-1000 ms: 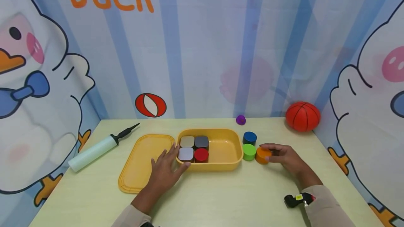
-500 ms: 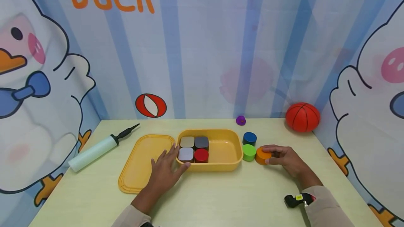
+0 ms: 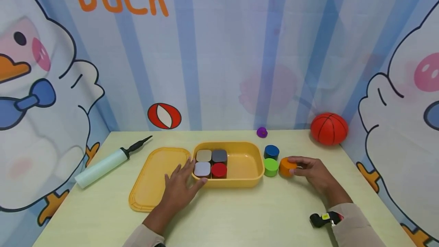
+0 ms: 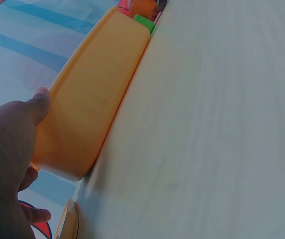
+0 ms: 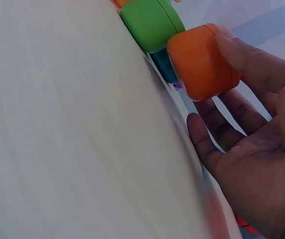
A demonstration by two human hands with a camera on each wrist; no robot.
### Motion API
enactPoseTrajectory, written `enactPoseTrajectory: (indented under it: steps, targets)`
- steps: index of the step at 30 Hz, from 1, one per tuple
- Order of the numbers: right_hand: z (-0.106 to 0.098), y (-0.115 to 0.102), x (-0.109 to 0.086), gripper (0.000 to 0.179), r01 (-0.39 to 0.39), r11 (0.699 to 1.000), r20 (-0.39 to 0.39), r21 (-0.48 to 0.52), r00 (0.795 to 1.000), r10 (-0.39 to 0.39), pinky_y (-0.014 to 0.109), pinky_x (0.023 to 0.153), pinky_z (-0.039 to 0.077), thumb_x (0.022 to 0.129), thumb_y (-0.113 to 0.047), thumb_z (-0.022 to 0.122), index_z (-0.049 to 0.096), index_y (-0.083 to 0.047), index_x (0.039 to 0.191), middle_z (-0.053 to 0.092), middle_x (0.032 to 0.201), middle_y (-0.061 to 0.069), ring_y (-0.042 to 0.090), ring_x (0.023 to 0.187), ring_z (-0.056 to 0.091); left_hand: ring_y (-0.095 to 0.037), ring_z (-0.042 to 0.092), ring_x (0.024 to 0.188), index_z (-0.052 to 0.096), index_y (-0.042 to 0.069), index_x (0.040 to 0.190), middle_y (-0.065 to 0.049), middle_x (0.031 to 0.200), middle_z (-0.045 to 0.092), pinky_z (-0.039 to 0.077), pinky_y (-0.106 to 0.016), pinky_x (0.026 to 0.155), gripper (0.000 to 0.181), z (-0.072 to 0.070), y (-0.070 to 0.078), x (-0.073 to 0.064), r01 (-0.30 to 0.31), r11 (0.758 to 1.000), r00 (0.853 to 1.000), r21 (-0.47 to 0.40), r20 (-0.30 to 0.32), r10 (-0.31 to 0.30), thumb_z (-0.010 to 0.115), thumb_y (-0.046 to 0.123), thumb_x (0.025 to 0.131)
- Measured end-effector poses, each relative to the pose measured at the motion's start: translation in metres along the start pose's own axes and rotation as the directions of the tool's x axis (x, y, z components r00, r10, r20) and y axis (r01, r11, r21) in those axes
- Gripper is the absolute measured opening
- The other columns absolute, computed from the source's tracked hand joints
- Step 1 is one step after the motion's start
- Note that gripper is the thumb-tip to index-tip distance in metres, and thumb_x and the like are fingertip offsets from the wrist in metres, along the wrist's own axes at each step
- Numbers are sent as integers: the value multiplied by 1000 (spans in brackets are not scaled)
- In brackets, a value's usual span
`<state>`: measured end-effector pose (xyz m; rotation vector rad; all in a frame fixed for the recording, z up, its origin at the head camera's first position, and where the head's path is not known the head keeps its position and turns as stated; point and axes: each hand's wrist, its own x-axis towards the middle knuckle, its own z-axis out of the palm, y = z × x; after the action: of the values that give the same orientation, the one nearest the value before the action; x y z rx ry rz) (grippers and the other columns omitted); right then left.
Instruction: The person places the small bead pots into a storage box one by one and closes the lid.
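Observation:
In the head view, a yellow box [image 3: 245, 165] holds several small rounded pieces at its left end, among them a red one [image 3: 219, 170] and a dark grey one [image 3: 219, 156]. My left hand [image 3: 180, 186] touches its near left corner, thumb on the front rim and fingers spread along the left end. My right hand [image 3: 313, 172] pinches a small orange tub [image 3: 286, 167] between thumb and fingers. That tub, with a seam near its top [image 5: 197, 62], looks slightly raised off the table in the right wrist view. Beside it stand a green tub [image 3: 271, 167] and a blue tub [image 3: 271, 151].
A flat yellow lid [image 3: 156, 178] lies left of the box, partly under my left forearm. A pale green hand pump [image 3: 103, 167] lies farther left. At the back are a small purple piece [image 3: 262, 132] and a red ball [image 3: 329, 129] against the curtain.
My right hand has shifted the orange tub slightly up and right, leaving a wider gap beside the green one. The left hand and box have stayed put.

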<state>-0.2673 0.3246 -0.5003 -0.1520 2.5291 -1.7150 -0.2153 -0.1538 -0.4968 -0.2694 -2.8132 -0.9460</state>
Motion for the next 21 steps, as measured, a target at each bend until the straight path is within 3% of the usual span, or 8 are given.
enactPoseTrajectory:
  steps: [3,5,7,10,14,17,21]
  targets:
    - [0,-7,1,46,-26,998,-20,-51,999,25,50,130,41,97,-21,84,74,-10,141,68,153,13,32,148,57,-55,37,160,41,18,170,-8,176,40,13,-94,118,87,-1,1,-1,3,1000,1000,0,-3,-3,69,64,101]
    - [0,-12,1,46,-43,997,-35,-60,999,41,66,131,32,97,-23,84,74,-10,141,66,155,17,40,153,50,-55,37,161,41,17,170,-9,176,40,12,-94,118,88,-1,1,0,4,1000,1000,-2,-3,-4,69,64,101]
    - [1,-16,2,48,-58,997,-48,-59,997,55,70,129,29,97,-23,84,74,-9,141,64,156,19,43,154,47,-55,37,161,42,17,170,-9,176,40,12,-94,118,88,0,1,0,3,1000,1000,-2,-1,-3,68,64,101]
    - [3,-23,3,53,-64,996,-65,-68,996,60,65,125,37,96,-24,85,71,-8,144,64,156,19,41,151,49,-55,36,161,42,16,170,-9,176,40,12,-94,118,88,0,0,0,4,1000,1000,-1,4,-4,69,63,101]
    - [9,-33,3,57,-29,994,-110,-105,994,17,42,109,48,96,-31,87,71,-11,146,67,152,18,32,138,56,-54,36,161,43,16,169,-9,176,40,12,-94,118,87,0,0,0,1,1000,1000,-8,-6,-1,70,61,101]
    - [15,-43,1,56,18,994,-148,-112,988,-34,27,97,50,96,-32,87,72,-11,145,69,150,16,21,126,59,-54,35,162,42,16,169,-9,176,40,12,-94,118,87,0,0,1,1,1000,1000,-11,-6,-1,71,60,101]
    - [30,-55,1,53,70,994,-196,-82,977,-84,19,91,50,96,-32,87,73,-10,143,73,144,9,5,115,59,-54,35,162,42,16,169,-9,176,40,12,-93,119,87,0,0,0,5,1000,1000,-8,0,-5,71,61,100]
